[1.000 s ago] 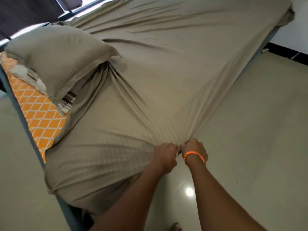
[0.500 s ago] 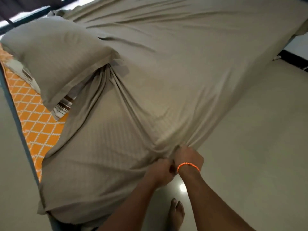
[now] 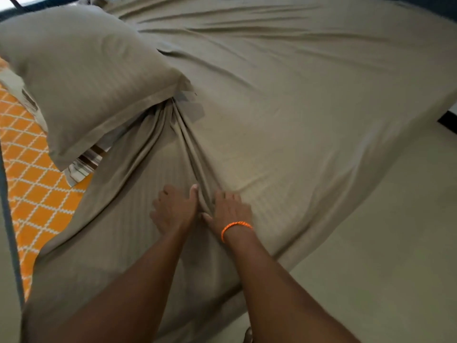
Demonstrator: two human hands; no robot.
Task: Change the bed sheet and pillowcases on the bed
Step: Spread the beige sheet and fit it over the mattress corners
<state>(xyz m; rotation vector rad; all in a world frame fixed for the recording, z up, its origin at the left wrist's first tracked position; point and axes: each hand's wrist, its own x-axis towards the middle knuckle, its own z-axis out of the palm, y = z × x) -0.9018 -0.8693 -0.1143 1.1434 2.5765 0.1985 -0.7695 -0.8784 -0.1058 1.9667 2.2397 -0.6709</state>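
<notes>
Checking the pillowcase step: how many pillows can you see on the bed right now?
1. A taupe pillow lies at the bed's upper left, partly over the orange patterned cover. Others may sit outside the frame.

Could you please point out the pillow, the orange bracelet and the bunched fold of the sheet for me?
pillow [image 3: 81, 78]: head view, middle of its taupe case.
orange bracelet [image 3: 235, 226]: head view, band atop the right wrist.
bunched fold of the sheet [image 3: 184, 142]: head view, mid-ridge above the hands.

Pillow [image 3: 84, 78] lies on the sheet [image 3: 284, 115], left and behind both hands [image 3: 174, 210]
</notes>
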